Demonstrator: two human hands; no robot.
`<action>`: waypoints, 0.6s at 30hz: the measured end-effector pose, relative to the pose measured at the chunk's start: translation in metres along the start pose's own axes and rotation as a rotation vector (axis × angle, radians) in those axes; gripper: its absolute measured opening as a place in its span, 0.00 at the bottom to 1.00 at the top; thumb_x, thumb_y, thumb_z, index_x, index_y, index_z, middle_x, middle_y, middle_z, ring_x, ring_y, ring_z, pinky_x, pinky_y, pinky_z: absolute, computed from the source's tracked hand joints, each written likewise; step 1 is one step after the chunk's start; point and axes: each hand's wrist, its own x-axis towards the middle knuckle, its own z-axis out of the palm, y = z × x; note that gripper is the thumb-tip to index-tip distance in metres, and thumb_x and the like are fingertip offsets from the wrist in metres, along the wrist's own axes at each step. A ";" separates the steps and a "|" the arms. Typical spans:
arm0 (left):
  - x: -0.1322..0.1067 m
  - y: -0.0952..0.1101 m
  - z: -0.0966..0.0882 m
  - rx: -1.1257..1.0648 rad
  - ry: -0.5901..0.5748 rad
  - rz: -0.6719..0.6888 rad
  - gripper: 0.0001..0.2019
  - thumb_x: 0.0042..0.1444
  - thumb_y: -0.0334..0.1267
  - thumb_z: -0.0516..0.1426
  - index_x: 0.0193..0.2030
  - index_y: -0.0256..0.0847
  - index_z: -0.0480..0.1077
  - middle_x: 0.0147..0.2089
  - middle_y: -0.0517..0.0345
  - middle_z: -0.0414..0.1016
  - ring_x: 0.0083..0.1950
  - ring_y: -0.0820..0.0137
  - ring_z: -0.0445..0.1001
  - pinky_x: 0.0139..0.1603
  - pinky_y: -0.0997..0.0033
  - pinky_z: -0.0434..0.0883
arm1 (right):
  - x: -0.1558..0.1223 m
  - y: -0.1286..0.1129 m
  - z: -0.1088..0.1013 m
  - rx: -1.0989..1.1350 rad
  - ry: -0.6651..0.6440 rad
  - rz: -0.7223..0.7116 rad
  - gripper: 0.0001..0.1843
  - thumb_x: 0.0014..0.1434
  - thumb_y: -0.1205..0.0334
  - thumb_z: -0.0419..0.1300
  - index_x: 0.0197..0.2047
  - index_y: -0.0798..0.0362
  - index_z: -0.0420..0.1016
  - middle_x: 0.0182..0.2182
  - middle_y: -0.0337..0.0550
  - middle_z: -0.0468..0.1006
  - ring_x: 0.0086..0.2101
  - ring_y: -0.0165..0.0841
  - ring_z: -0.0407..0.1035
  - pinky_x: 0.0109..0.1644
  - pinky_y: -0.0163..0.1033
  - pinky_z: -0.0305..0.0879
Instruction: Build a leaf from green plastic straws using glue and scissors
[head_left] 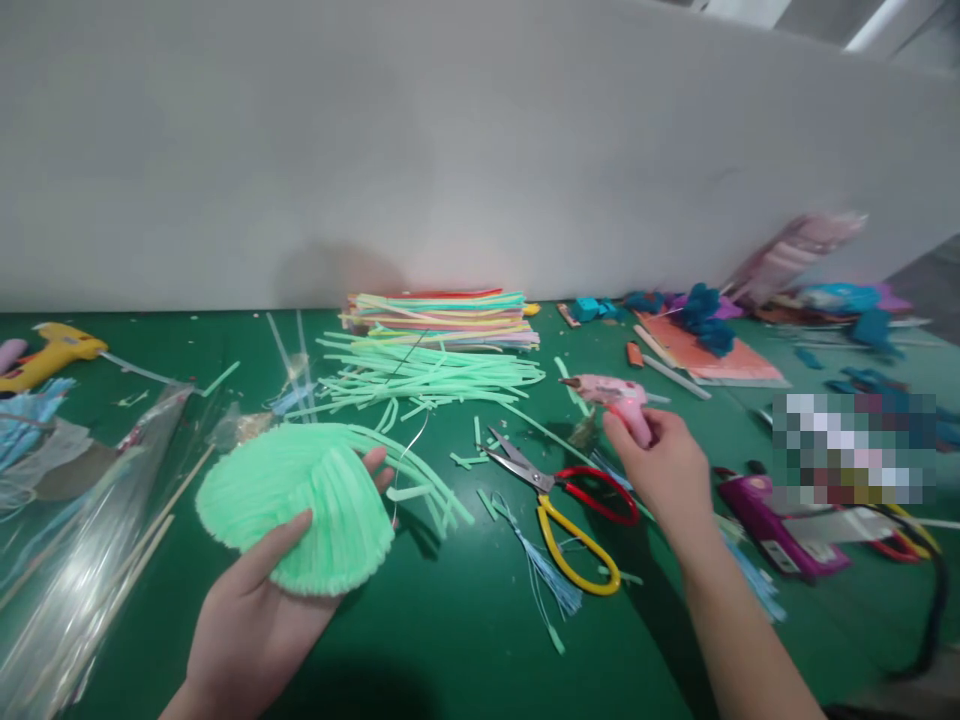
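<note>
My left hand is closed on a mint-green pipe-cleaner piece, shaped like a fan or shell, with loose stems trailing off to its right. The thumb lies across the front and fingertips show behind its right edge. My right hand grips a pink hot glue gun, its nozzle pointing left, over the table's right half. Between the hands lie open scissors with one red and one yellow handle. Cut green bits and a light blue tassel rest beside them.
Green pipe cleaners lie in a pile before a multicoloured bundle near the wall. A yellow glue gun and clear plastic packaging are at left. A purple box-like item and a dark cable are at right.
</note>
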 end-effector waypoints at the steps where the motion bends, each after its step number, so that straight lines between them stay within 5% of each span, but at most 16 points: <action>1: 0.000 -0.001 0.001 -0.036 -0.079 -0.005 0.26 0.71 0.39 0.35 0.74 0.45 0.47 0.72 0.47 0.57 0.72 0.56 0.51 0.70 0.48 0.53 | -0.012 -0.005 -0.006 0.136 0.066 0.012 0.21 0.55 0.42 0.58 0.35 0.54 0.72 0.27 0.45 0.77 0.25 0.36 0.69 0.27 0.36 0.60; 5: -0.002 -0.006 0.005 -0.128 -0.256 -0.036 0.28 0.70 0.38 0.27 0.74 0.42 0.41 0.74 0.48 0.50 0.74 0.60 0.41 0.73 0.55 0.44 | -0.065 -0.029 -0.019 0.428 0.167 -0.059 0.22 0.44 0.47 0.65 0.16 0.47 0.58 0.11 0.33 0.61 0.15 0.29 0.55 0.19 0.35 0.53; 13: 0.000 -0.001 0.011 -0.208 -0.273 -0.080 0.25 0.69 0.44 0.24 0.70 0.47 0.16 0.76 0.59 0.42 0.75 0.66 0.40 0.73 0.56 0.39 | -0.133 -0.058 -0.006 0.567 0.022 -0.306 0.21 0.48 0.61 0.61 0.11 0.49 0.56 0.07 0.31 0.57 0.12 0.25 0.54 0.15 0.31 0.51; 15: 0.001 0.001 0.013 -0.188 -0.272 -0.080 0.26 0.70 0.46 0.26 0.69 0.49 0.15 0.75 0.61 0.43 0.75 0.66 0.41 0.73 0.56 0.39 | -0.137 -0.059 -0.003 0.572 0.024 -0.361 0.21 0.49 0.62 0.62 0.10 0.49 0.59 0.07 0.32 0.59 0.12 0.26 0.56 0.15 0.30 0.53; 18: 0.001 0.002 0.014 -0.182 -0.235 -0.057 0.27 0.70 0.45 0.28 0.71 0.49 0.17 0.75 0.62 0.44 0.74 0.65 0.43 0.72 0.53 0.42 | -0.137 -0.060 0.000 0.597 0.033 -0.424 0.11 0.52 0.61 0.64 0.19 0.50 0.75 0.16 0.39 0.76 0.19 0.34 0.72 0.23 0.32 0.68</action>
